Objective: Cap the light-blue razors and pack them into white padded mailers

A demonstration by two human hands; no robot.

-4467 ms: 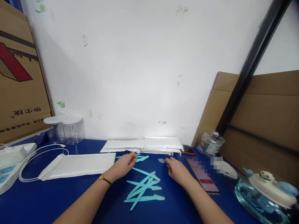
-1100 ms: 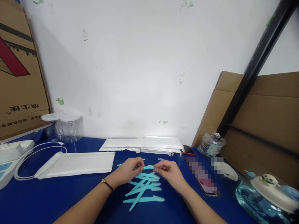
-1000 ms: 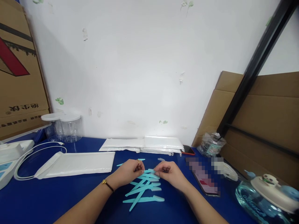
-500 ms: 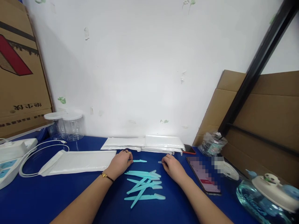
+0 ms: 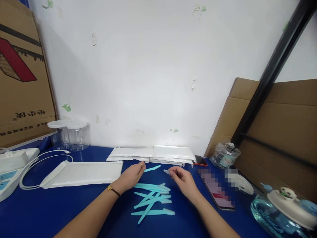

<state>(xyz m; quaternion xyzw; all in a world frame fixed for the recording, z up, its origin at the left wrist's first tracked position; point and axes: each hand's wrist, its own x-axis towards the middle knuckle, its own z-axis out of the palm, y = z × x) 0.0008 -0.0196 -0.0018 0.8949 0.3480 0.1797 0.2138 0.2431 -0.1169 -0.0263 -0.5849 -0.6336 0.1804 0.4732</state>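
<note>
Your left hand [image 5: 131, 175] is pinching a turquoise stick [image 5: 153, 169] between thumb and fingers, so it is closed on one end, while the flat far end is pointing to the right and slightly away from you. A ring [image 5: 141, 164] is showing on that hand and a dark bracelet [image 5: 114, 190] is circling the wrist. Your right hand [image 5: 184, 181] is gripping a small translucent piece [image 5: 166, 171] at the fingertips, its free end pointing left; the stick and the piece are facing each other with a gap between them. Nearer to you, between your forearms, a pile of turquoise sticks [image 5: 151, 200] is lying criss-crossed on the blue table [image 5: 86, 208], several with pale tips pointing right. Beside your left forearm, a white packet [image 5: 88, 173] is lying flat, and beyond your hands a row of white packets [image 5: 174, 152] is resting against the foot of the wall [image 5: 148, 82]. To the right of your right hand, a phone [image 5: 210, 186] is lying face up, its screen partly blurred, and farther right a bluish container [image 5: 268, 213] is standing under a cream lid with a panda figure [image 5: 287, 192] on top
</note>
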